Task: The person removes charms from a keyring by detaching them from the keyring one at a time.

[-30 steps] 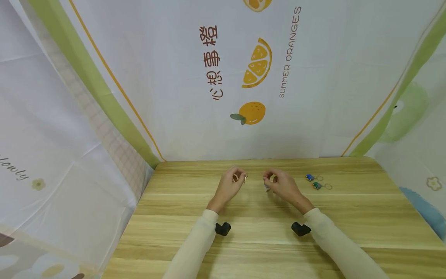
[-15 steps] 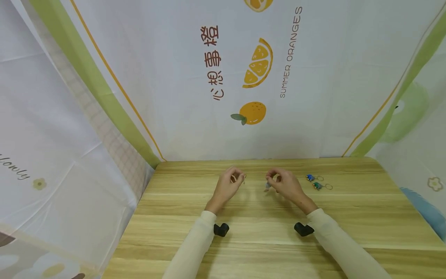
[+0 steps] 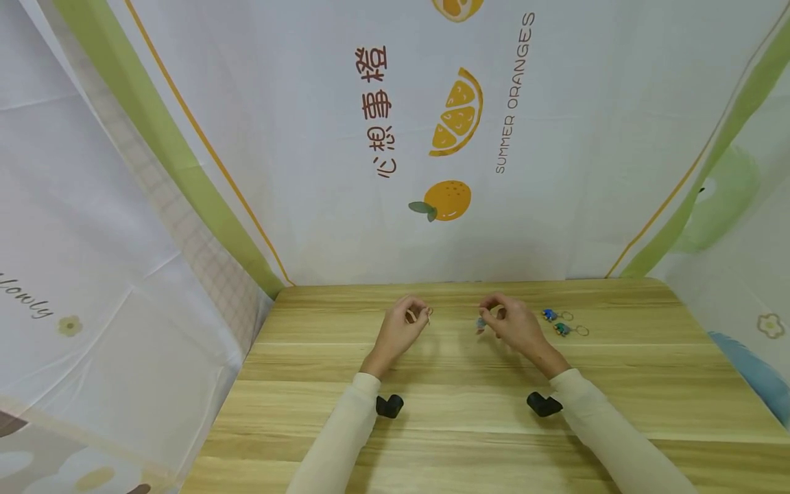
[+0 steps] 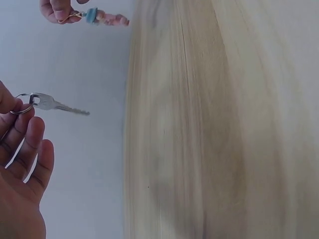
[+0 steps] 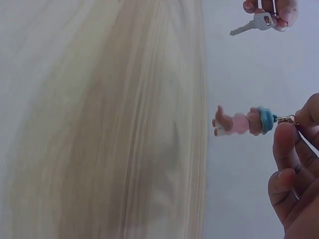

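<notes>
My left hand [image 3: 401,327] pinches a thin metal ring [image 4: 23,109] between thumb and index finger. From that ring hangs a silver key [image 4: 47,102], its toothed end pointing down. My right hand [image 3: 515,326] pinches the gold clasp [image 5: 286,119] of a small figurine charm [image 5: 241,123]. The charm has a blue-green top and a pink body, and dangles below the fingertips. Both hands are raised over the far part of the wooden table [image 3: 457,439], a short gap apart. Key and charm are separate from each other.
Two keychains lie on the table right of the right hand: a blue one [image 3: 549,315] and a green one [image 3: 561,329], each with a ring. A white printed cloth [image 3: 345,240] hangs behind the table's far edge.
The right hand has drifted right with the charm, and the left hand slightly left with the key, so the gap between them has widened. The two keychains stay put.
</notes>
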Motion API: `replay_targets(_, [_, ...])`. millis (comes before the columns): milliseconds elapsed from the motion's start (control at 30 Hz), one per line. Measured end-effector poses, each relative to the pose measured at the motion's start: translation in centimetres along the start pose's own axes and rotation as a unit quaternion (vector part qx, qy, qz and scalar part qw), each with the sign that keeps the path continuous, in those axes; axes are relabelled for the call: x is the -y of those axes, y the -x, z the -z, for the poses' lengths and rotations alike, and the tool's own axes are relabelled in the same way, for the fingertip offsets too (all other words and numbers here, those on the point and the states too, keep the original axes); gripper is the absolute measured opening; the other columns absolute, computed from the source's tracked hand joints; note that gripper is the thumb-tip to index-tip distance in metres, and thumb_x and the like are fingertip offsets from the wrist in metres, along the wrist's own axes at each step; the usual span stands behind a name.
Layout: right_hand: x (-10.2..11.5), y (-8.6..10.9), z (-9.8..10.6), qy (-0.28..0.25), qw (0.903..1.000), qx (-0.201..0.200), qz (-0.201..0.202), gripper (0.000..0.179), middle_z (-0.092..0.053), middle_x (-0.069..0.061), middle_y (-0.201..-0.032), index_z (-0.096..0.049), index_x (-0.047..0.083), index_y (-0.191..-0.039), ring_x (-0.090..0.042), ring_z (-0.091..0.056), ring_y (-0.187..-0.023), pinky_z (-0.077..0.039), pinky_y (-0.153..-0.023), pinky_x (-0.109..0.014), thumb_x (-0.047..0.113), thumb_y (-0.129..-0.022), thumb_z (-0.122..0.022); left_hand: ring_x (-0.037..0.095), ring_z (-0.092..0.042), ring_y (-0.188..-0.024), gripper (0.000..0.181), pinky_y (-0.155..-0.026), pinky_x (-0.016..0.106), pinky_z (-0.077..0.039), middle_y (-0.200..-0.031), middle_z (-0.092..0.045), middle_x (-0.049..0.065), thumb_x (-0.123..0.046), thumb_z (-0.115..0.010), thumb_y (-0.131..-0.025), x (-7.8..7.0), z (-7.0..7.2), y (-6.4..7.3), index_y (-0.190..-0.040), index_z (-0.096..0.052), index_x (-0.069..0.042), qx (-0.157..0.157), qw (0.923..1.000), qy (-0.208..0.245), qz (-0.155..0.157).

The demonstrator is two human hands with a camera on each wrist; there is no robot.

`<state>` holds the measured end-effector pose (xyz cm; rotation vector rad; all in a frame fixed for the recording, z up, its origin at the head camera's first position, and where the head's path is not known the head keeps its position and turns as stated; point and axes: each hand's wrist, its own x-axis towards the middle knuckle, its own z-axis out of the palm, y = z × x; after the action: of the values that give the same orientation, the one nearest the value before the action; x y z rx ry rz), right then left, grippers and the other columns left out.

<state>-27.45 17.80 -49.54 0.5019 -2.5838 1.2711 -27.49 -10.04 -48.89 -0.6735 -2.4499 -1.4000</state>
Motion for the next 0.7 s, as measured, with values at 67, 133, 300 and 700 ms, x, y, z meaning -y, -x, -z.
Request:
replay_targets(67, [-0.1, 0.0, 0.2, -0.004, 1.0, 0.0, -0.005, 0.016, -0.073, -0.012, -0.101, -0.07, 0.005, -0.117, -0.008, -0.053, -0.05, -0.04, -0.043, -0.027, 0.017, -0.106, -0.066, 0.012, -0.062, -0.088, 0.011, -0.077, 0.025, -0.054, -0.101, -0.069, 0.003, -0.013, -0.063, -0.107, 0.0, 0.1, 0.0, -0.108, -0.072, -0.009, -0.001, 1.0, -0.001, 0.006])
replay_targets(133, [-0.2, 0.1, 0.5, -0.006, 0.9999, 0.0, -0.01, 0.015, -0.073, -0.011, -0.099, -0.07, 0.006, -0.116, -0.009, -0.054, -0.05, -0.04, -0.043, -0.028, 0.017, -0.107, -0.066, 0.012, -0.062, -0.088, 0.01, -0.077, 0.024, -0.054, -0.102, -0.07, 0.003, -0.013, -0.063, -0.107, 0.1, 0.1, -0.1, -0.108, -0.072, -0.01, -0.002, 0.9999, -0.002, 0.011])
replay_targets(300, [-0.7, 0.2, 1.2, -0.012, 0.9997, -0.001, -0.02, 0.012, -0.073, -0.011, -0.1, -0.069, 0.008, -0.114, -0.01, -0.054, -0.05, -0.041, -0.043, -0.028, 0.017, -0.107, -0.066, 0.013, -0.062, -0.088, 0.011, -0.076, 0.023, -0.052, -0.102, -0.069, 0.004, -0.014, -0.065, -0.107, 0.1, 0.4, -0.1, -0.109, -0.073, -0.007, -0.002, 0.9998, -0.001, 0.021])
replay_targets(700, [-1.5, 1.0, 3.5, -0.018, 0.999, -0.01, -0.04, 0.015, -0.072, -0.013, -0.1, -0.069, 0.005, -0.115, -0.009, -0.052, -0.051, -0.039, -0.042, -0.026, 0.016, -0.106, -0.065, 0.013, -0.061, -0.09, 0.014, -0.076, 0.022, -0.05, -0.103, -0.069, 0.006, -0.015, -0.065, -0.107, 0.7, 1.1, -0.1, -0.111, -0.073, -0.004, -0.005, 0.9994, -0.001, 0.034])
